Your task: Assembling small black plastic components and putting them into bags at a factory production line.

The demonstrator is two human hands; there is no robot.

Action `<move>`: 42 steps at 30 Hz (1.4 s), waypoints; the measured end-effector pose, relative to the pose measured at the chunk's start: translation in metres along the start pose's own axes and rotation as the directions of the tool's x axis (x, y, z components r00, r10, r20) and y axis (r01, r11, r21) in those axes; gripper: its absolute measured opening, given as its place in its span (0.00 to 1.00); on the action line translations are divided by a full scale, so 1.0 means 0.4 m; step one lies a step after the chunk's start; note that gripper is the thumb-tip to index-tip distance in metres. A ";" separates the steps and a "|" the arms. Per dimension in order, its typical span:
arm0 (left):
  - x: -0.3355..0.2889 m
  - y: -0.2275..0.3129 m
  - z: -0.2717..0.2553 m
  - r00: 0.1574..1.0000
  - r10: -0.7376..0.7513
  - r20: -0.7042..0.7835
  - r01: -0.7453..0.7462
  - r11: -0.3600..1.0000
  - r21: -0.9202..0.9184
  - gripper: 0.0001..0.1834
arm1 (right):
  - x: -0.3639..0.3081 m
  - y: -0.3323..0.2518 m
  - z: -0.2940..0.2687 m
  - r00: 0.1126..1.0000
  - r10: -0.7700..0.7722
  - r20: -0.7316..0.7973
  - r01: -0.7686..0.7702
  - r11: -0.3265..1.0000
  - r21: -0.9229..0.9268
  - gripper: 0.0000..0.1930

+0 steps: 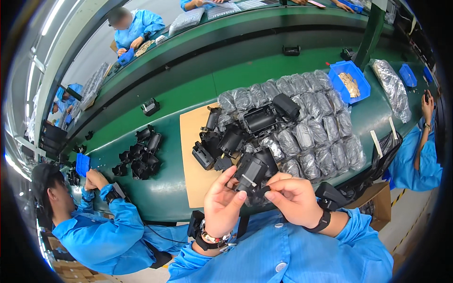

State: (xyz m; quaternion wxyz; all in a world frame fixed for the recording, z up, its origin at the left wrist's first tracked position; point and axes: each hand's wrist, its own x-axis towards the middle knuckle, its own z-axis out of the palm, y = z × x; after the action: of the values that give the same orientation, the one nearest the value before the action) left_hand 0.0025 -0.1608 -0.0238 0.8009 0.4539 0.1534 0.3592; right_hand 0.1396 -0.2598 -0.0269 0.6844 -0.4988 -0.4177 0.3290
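My left hand (pixel 221 206) grips a black plastic housing (pixel 252 170) with a short pale strip on its face. My right hand (pixel 296 199) is closed, its thumb and forefinger pinching a small black part (pixel 262 191) against the lower end of the housing. Just beyond my hands lies a loose pile of black plastic housings (pixel 233 138). A larger open-framed black housing (pixel 260 121) sits on top, beside a boxy black piece (pixel 285 106). Under and behind the pile are rows of parts in clear plastic bags (pixel 315 136).
A brown cardboard sheet (pixel 192 184) lies on the green bench (pixel 170 198). More black parts (pixel 140 155) sit left. A blue bin (pixel 350 81) of small tan pieces stands far right, beside a plastic-wrapped bundle (pixel 390 89). Co-workers (pixel 104 226) in blue sit on both sides.
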 end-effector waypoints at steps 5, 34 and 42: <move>-0.003 0.008 0.016 0.999 0.032 0.031 -0.032 0.999 -0.028 0.33 | 0.006 0.000 0.023 0.985 0.174 0.003 -0.173 0.979 0.105 0.03; -0.014 -0.016 0.012 0.995 0.062 -0.078 -0.062 0.998 0.008 0.34 | 0.007 -0.004 0.020 0.958 0.284 0.038 -0.283 0.959 -0.014 0.02; -0.012 -0.012 0.024 0.993 0.085 -0.080 -0.083 0.996 0.036 0.34 | 0.008 0.010 0.022 0.975 0.220 -0.027 -0.218 0.975 0.048 0.05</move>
State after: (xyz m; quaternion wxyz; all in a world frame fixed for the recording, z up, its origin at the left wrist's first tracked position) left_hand 0.0066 -0.1718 -0.0231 0.7707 0.4578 0.1726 0.4082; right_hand 0.1328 -0.2524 -0.0286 0.6617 -0.5316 -0.3417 0.4035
